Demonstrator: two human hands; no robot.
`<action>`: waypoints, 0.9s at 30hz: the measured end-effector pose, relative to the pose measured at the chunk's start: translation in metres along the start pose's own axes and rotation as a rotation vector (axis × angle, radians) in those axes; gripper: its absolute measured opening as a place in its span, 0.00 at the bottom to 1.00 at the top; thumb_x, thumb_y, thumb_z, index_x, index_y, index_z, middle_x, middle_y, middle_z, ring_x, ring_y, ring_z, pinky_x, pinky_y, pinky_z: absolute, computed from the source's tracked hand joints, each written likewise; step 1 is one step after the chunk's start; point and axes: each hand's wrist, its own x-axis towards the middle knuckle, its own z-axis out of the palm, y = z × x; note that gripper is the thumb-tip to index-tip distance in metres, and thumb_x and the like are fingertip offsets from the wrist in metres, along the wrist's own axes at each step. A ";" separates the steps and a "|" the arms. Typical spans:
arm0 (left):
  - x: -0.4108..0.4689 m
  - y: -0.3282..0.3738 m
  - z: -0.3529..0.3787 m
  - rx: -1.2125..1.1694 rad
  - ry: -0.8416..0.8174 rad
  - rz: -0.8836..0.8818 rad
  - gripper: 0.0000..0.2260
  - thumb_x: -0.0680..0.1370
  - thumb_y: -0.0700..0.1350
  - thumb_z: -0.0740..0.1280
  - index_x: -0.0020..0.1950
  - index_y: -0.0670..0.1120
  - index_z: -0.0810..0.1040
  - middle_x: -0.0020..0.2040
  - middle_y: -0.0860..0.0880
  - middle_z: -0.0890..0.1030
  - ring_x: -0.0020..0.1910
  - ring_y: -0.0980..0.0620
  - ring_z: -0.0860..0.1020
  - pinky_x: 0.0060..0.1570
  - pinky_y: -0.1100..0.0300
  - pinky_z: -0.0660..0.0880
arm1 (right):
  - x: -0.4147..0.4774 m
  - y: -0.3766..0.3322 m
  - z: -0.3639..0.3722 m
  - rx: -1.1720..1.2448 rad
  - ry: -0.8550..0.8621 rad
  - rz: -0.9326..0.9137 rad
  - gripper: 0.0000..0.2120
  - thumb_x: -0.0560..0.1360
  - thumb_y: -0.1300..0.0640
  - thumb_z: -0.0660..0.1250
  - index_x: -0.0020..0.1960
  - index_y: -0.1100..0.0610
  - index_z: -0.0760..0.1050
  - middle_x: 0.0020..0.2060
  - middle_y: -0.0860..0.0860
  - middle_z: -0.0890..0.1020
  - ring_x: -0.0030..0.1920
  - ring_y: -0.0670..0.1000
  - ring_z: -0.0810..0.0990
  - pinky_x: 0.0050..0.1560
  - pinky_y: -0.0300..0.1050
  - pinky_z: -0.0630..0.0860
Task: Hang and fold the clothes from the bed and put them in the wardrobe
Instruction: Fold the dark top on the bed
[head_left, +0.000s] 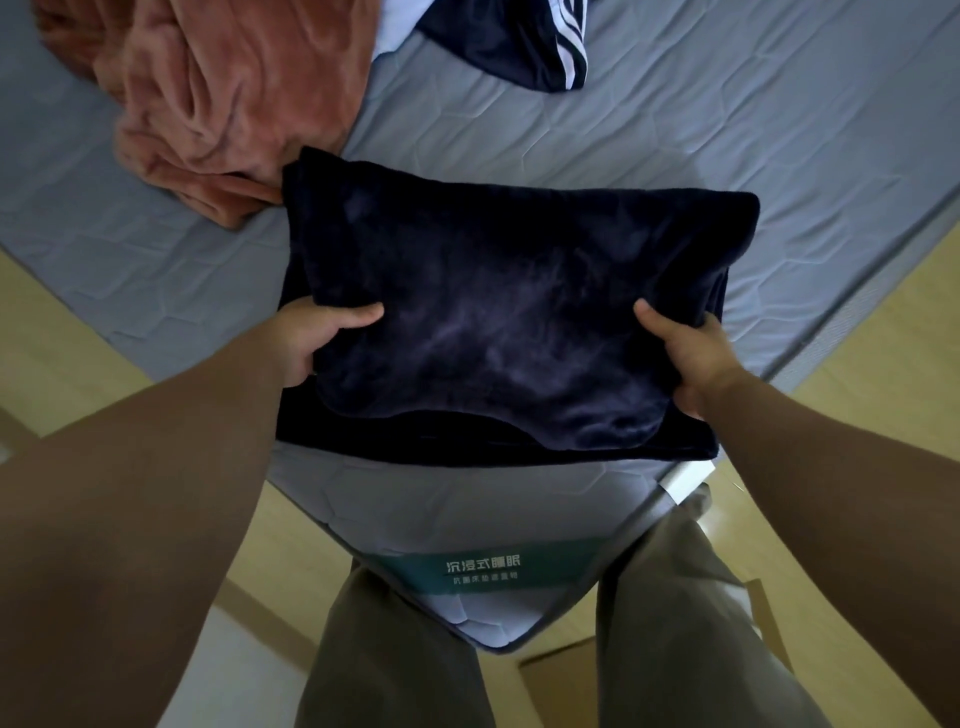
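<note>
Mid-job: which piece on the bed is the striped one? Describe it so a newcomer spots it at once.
Start at the grey quilted mattress and look to its far side, past the folded dark fleece in front. Right of the crumpled pink fleece lies a navy garment. It alone has white stripes and smooth, slightly shiny fabric, not plush.

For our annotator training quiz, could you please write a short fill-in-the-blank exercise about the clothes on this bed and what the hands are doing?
1. The left hand and right hand each grip one side of the navy fleece, which is already ____.
2. The pink fleece lies crumpled by its far ____ corner.
3. The dark garment at the top edge has ____ stripes.
Missing words: folded; left; white.
</note>
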 end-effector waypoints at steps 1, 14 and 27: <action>-0.003 -0.005 -0.001 0.015 -0.027 -0.027 0.36 0.55 0.54 0.86 0.63 0.55 0.81 0.56 0.55 0.85 0.55 0.51 0.83 0.53 0.50 0.80 | -0.002 0.004 -0.001 0.008 0.000 0.004 0.48 0.53 0.43 0.87 0.68 0.49 0.70 0.58 0.50 0.83 0.54 0.55 0.84 0.54 0.61 0.82; -0.023 -0.055 0.014 0.104 0.118 -0.167 0.32 0.67 0.39 0.82 0.69 0.46 0.76 0.63 0.49 0.81 0.58 0.47 0.79 0.58 0.52 0.78 | 0.000 0.005 -0.001 -0.561 0.195 -0.251 0.50 0.63 0.42 0.82 0.75 0.52 0.58 0.70 0.53 0.70 0.67 0.54 0.72 0.70 0.54 0.71; -0.011 0.126 0.046 1.359 0.326 0.610 0.49 0.64 0.35 0.75 0.80 0.52 0.55 0.81 0.46 0.54 0.79 0.44 0.55 0.77 0.49 0.58 | 0.009 -0.137 0.058 -1.611 -0.151 -0.611 0.52 0.64 0.53 0.78 0.80 0.44 0.52 0.78 0.54 0.62 0.77 0.59 0.59 0.75 0.65 0.57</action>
